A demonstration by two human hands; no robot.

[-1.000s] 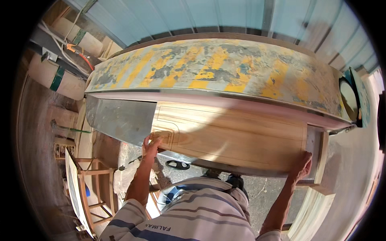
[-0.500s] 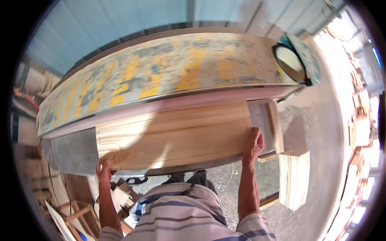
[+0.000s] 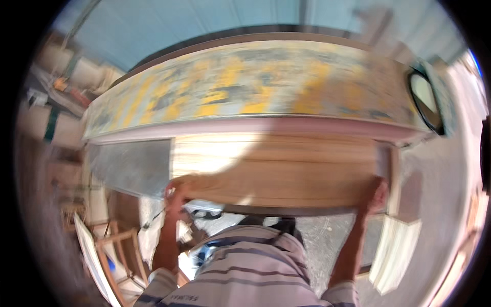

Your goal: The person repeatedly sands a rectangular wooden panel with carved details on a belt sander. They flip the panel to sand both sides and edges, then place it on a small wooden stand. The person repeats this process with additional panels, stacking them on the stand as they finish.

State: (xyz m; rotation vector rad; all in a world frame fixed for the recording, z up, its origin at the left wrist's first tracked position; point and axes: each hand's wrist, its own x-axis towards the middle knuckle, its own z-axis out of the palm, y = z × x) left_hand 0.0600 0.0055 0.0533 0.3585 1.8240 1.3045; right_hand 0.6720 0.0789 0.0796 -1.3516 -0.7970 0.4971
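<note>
A broad pale wooden panel (image 3: 286,169) lies flat on a grey metal table (image 3: 130,161), its far edge close against a pink upright strip (image 3: 255,125) that runs along a long machine. My left hand (image 3: 176,192) is closed round the panel's near left corner. At the panel's right end my right hand (image 3: 377,194) is closed on the near corner, its fingers blurred. Sunlight falls across the panel's left part, and shadow covers the rest.
Behind the strip stretches the machine's worn yellow-and-grey top (image 3: 245,82), with a round opening (image 3: 425,102) at its right end. A stack of pale boards (image 3: 395,253) stands at right. A wooden frame (image 3: 120,250) stands at lower left. Blue wall panels (image 3: 245,15) rise behind.
The panel has slid a little to the right along the strip, with both hands still on it. The whole view has swung, so the scene sits further right in the picture.
</note>
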